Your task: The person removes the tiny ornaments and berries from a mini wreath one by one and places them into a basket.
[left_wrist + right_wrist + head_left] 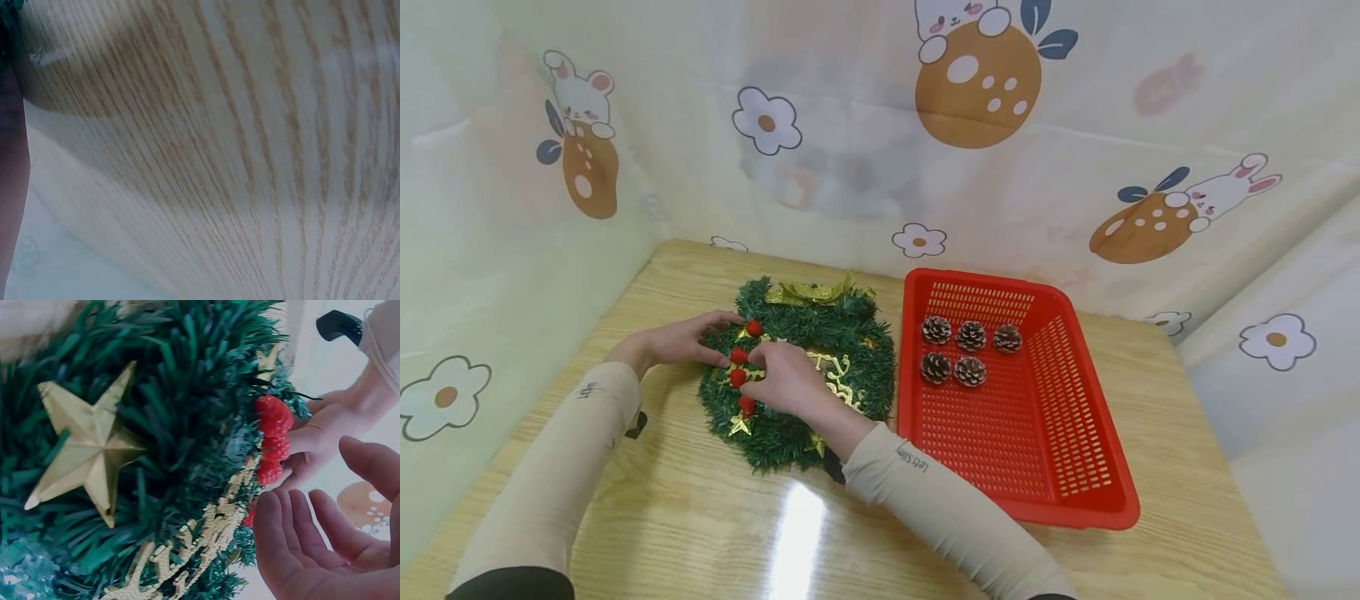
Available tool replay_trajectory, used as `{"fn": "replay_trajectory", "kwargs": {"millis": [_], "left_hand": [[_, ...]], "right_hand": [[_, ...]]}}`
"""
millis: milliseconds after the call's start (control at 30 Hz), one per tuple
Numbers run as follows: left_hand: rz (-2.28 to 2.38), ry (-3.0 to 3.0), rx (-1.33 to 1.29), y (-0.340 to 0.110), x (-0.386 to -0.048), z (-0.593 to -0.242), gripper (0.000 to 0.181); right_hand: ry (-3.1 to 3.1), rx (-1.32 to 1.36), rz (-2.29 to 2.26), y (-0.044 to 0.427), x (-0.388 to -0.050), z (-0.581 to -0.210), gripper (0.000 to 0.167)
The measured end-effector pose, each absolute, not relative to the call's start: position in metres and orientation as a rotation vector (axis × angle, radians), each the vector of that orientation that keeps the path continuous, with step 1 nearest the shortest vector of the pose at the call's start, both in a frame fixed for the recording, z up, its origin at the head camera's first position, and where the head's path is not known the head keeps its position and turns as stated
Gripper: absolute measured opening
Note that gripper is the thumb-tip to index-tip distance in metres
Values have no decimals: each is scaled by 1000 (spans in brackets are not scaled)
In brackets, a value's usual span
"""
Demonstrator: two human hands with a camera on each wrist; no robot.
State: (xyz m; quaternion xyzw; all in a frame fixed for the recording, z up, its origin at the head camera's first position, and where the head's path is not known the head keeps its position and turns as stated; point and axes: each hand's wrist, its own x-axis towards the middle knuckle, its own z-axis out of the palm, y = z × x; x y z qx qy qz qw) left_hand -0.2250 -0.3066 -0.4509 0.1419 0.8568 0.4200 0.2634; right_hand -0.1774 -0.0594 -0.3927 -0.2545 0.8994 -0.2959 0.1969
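A green tinsel wreath (853, 325) lies on the table, with a gold ribbon bow (808, 292), gold lettering (844, 392) and gold stars (97, 449). Several red berry ornaments (738, 377) line its left side. At that left edge rests my left hand (685, 340), thumb and fingers spread near the berries; the right wrist view shows its fingers close behind them. Over the wreath reaches my right hand (792, 379), its fingertips by the middle berries. In the right wrist view its fingers (272, 515) are loosely bent, the thumb apart, with nothing seen between them.
Right of the wreath stands a red plastic basket (1037, 508) with several pine cones (970, 372) in its far left part. A patterned curtain (850, 192) hangs behind the wooden table (700, 517). The left wrist view shows mostly tabletop.
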Motion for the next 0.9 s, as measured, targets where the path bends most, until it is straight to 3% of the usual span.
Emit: {"fn": "replay_trajectory", "kwargs": {"millis": [900], "left_hand": [[1128,2341,414,-306,-224,-450,74]], "right_hand": [[2547,-917,-564,-64,-177,-412,26]]}}
